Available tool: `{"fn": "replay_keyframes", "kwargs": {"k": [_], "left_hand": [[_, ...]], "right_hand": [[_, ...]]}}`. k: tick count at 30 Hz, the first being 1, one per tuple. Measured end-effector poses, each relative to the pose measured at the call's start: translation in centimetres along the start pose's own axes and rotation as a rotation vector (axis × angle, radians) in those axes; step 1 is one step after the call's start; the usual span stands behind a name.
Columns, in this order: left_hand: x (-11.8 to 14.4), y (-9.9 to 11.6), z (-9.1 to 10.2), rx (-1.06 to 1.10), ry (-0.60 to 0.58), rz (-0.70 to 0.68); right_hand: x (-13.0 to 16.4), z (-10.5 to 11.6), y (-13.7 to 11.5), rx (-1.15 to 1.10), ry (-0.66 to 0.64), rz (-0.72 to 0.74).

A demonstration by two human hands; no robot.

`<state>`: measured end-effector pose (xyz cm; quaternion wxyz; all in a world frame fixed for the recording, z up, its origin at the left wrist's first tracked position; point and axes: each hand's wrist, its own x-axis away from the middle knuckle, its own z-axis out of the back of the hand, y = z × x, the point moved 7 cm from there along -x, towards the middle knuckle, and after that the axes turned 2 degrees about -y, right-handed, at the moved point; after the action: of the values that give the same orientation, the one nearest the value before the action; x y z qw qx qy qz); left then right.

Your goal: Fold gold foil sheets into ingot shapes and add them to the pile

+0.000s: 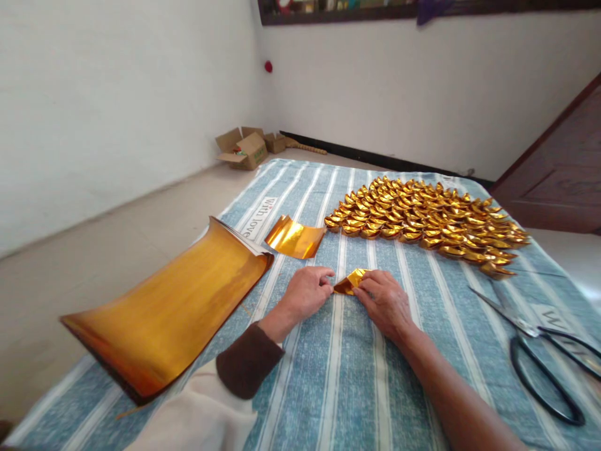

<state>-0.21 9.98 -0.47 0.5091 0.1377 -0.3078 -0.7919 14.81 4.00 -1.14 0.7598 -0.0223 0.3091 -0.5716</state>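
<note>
Both hands, left (pixel 305 292) & right (pixel 382 300), were pinched on a half-folded gold foil piece (pixel 351 280), pressed against the striped cloth (pixel 338 376) for crisp creases.

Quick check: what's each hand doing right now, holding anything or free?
Left hand: fingers pinched on the left end of the folded gold paper.
Right hand: fingers closed on the same paper's right side.

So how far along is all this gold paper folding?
Well along: a large spread of folded gold ingots already covers the striped cloth. The left hand and right hand are pinching one half-folded gold piece. Left: a loose gold sheet and a thick stack of gold paper.
</note>
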Motion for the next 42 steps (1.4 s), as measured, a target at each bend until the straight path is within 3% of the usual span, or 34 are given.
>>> {"fn": "replay_keyframes", "kwargs": {"k": [12, 19, 24, 27, 32, 36, 42], "left_hand": [[-0.4, 1.5, 0.5, -0.365, -0.060, -0.005], [-0.7, 1.9, 0.5, -0.449, -0.066, 0.022], [-0.2, 2.7, 0.5, -0.515, -0.042, 0.016], [1.4, 4.0, 0.3, -0.582, 0.068, -0.066], [5.8, 6.2, -2.8, -0.551, 0.217, -0.442], [6.9, 5.4, -5.2, -0.492, 0.176, -0.396], [7.1, 5.2, -6.0, -0.450, 0.166, -0.356]], "right_hand": [[0.0, -0.1, 0.0, 0.037, 0.001, -0.006], [0.0, -0.4, 0.2, 0.048, -0.003, -0.019], [-0.1, -0.3, 0.0, 0.048, 0.002, -0.008], [-0.1, -0.4, 0.0, 0.054, -0.003, -0.014], [0.0, -0.5, 0.0, 0.061, -0.014, -0.022], [0.2, -0.5, 0.0, 0.043, -0.016, -0.023], [0.2, -0.4, -0.1, 0.012, -0.009, -0.013]]}}
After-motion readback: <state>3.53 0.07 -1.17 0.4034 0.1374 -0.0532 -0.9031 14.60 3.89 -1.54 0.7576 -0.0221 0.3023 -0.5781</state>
